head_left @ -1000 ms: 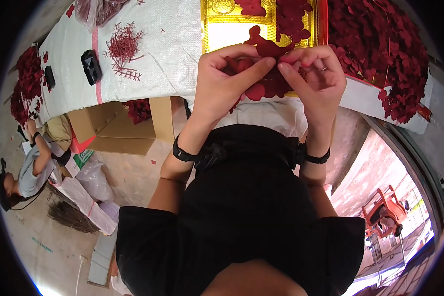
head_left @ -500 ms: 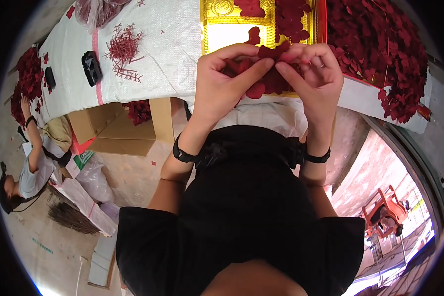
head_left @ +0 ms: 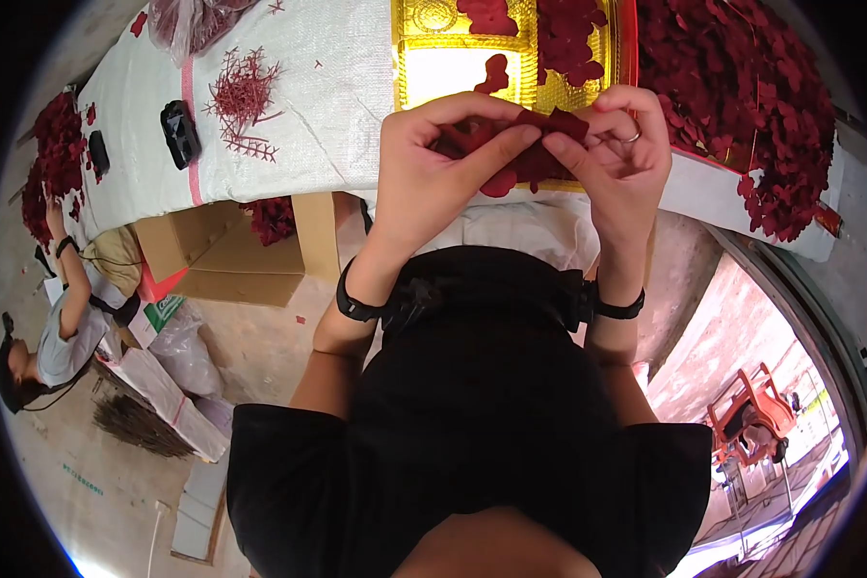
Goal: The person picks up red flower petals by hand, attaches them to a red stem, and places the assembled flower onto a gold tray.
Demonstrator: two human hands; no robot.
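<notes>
Head view, looking down over the person's chest to the bench (head_left: pixel 337 87), which is covered with a white woven sheet. Left hand (head_left: pixel 433 169) and right hand (head_left: pixel 618 154) meet just above the bench's near edge, and the grip of each is narrow, fingertips pinched on a small cluster of dark red petal pieces (head_left: pixel 515 154) held between them. A ring shows on one finger of the right hand.

Progress, as judged from the layout: the gold tray (head_left: pixel 453 72) behind the hands carries only a few red pieces at its far end, with most of its bright floor bare, so little appears placed. A large heap of red petals (head_left: pixel 742 106) lies to the right, suggesting much stock remains unworked. Red branched sprigs (head_left: pixel 246 101) lie loose to the left, near two black devices (head_left: pixel 179 133).

Packages: brown cardboard boxes (head_left: pixel 231 255) stand under the bench at left; one shows a green and white label, and a red panel sits beside it. White wrapped bundles (head_left: pixel 164 395) lie on the floor. Another person (head_left: pixel 63 328) crouches at far left.
</notes>
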